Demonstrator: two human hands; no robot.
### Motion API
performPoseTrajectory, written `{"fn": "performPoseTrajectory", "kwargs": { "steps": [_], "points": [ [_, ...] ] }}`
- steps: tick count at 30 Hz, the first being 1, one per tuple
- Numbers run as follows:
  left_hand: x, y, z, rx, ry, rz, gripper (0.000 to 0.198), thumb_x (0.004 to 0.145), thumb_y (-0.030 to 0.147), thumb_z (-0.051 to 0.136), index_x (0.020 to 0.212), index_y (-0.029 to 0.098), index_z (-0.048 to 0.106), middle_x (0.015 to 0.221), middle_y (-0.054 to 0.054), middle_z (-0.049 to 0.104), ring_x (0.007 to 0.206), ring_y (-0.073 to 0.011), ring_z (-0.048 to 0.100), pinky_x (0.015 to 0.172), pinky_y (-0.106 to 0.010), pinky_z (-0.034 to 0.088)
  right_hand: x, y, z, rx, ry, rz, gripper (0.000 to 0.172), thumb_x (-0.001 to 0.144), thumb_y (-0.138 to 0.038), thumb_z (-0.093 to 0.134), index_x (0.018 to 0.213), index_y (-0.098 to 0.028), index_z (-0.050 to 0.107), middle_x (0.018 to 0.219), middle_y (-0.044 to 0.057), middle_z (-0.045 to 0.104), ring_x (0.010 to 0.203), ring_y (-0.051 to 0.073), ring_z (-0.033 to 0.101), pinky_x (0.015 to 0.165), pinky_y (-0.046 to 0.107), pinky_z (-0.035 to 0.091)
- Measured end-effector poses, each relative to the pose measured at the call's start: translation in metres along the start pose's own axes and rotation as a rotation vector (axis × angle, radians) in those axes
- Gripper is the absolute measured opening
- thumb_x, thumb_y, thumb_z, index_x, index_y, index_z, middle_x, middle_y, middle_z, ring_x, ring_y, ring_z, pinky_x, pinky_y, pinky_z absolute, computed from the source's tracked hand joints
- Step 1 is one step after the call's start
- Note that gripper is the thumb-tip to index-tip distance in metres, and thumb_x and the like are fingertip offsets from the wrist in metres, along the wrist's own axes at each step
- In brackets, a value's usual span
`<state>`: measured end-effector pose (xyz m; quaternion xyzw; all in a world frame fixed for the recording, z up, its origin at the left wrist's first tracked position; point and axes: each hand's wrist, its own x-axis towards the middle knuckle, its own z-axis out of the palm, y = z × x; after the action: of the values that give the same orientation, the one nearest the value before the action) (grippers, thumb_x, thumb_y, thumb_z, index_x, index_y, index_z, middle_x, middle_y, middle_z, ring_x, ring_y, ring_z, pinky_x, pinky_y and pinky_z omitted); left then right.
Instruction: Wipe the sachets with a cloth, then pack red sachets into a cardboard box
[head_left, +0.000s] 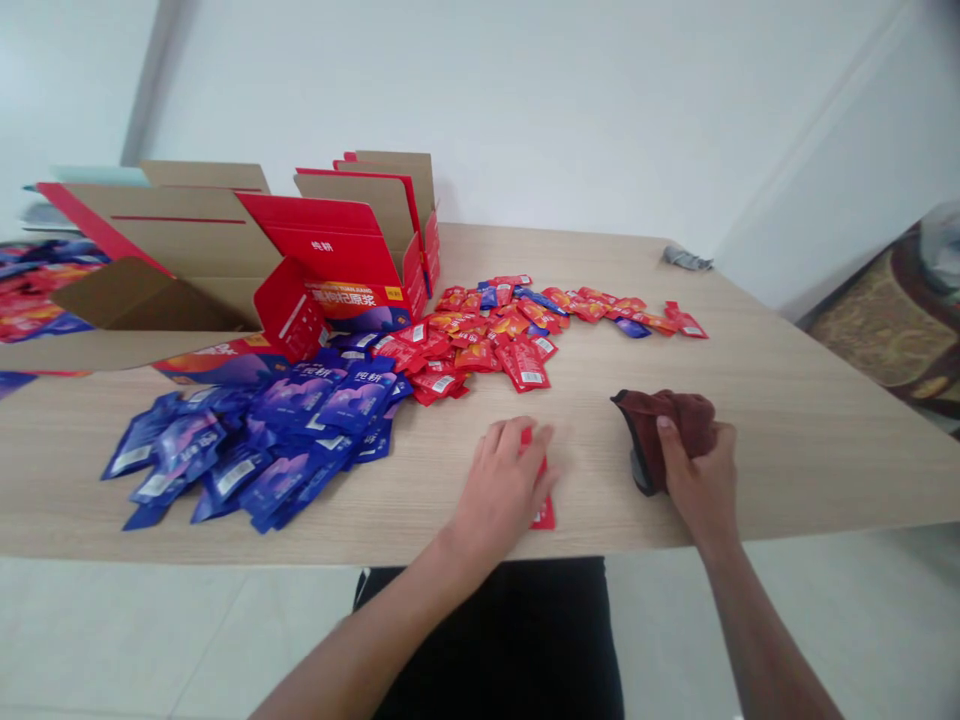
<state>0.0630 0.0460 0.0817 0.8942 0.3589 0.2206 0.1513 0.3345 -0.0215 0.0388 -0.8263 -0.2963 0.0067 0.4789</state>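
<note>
My left hand (496,487) is over a red sachet (545,515) lying near the table's front edge. Its fingers and thumb are bent around the sachet and cover most of it; the fingertips are slightly blurred. To the right, my right hand (706,485) grips a bunched brown cloth (679,425) with a dark edge, thumb on top, just over the tabletop. A pile of red sachets (480,345) spreads beyond my left hand, trailing off to the right. Left of it lies a heap of blue pouches (300,420).
Open red cardboard boxes (330,240) stand at the back left, flaps up. More sachets (52,285) lie at the far left. A grey crumpled item (686,259) rests at the table's (810,440) back right corner. A patterned brown covering (874,310) is beyond the right edge.
</note>
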Motion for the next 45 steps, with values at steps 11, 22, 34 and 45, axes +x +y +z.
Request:
{"fn": "performPoseTrajectory", "kwargs": {
  "steps": [11, 22, 34, 45],
  "points": [
    [-0.092, 0.003, 0.032, 0.250, -0.053, 0.283, 0.056, 0.098, 0.043, 0.068, 0.148, 0.022, 0.054, 0.143, -0.008, 0.061, 0.126, -0.0293, 0.057, 0.103, -0.043, 0.049, -0.002, -0.005, -0.001, 0.005, -0.001, -0.087, 0.057, 0.080, -0.073, 0.069, 0.102, -0.024, 0.050, 0.091, 0.010, 0.068, 0.087, 0.033, 0.067, 0.073, 0.042, 0.049],
    [-0.099, -0.014, 0.026, 0.219, 0.157, 0.434, 0.034, 0.110, 0.017, 0.041, 0.131, 0.017, 0.068, 0.128, -0.004, 0.074, 0.120, -0.0209, 0.065, 0.106, -0.035, 0.048, -0.080, -0.070, 0.024, 0.159, -0.614, -0.812, 0.046, 0.091, -0.041, 0.075, 0.129, -0.027, 0.054, 0.114, 0.008, 0.071, 0.099, 0.027, 0.071, 0.084, 0.040, 0.059],
    [-0.100, -0.010, 0.033, 0.171, 0.210, 0.356, 0.040, 0.113, 0.022, 0.032, 0.127, 0.020, 0.070, 0.128, 0.000, 0.076, 0.117, -0.0173, 0.069, 0.097, -0.033, 0.052, -0.019, -0.090, 0.075, -0.182, -0.522, -1.045, 0.027, 0.099, -0.033, 0.064, 0.123, -0.022, 0.057, 0.112, 0.014, 0.071, 0.102, 0.032, 0.069, 0.089, 0.048, 0.057],
    [-0.096, -0.008, 0.038, 0.160, 0.312, 0.356, 0.040, 0.111, 0.018, 0.034, 0.112, 0.018, 0.075, 0.109, -0.001, 0.081, 0.102, -0.0181, 0.073, 0.092, -0.032, 0.050, -0.078, -0.077, 0.043, 0.001, -0.779, -1.029, 0.028, 0.095, -0.035, 0.068, 0.119, -0.024, 0.058, 0.111, 0.009, 0.073, 0.104, 0.027, 0.070, 0.091, 0.042, 0.057]
  ]
}}
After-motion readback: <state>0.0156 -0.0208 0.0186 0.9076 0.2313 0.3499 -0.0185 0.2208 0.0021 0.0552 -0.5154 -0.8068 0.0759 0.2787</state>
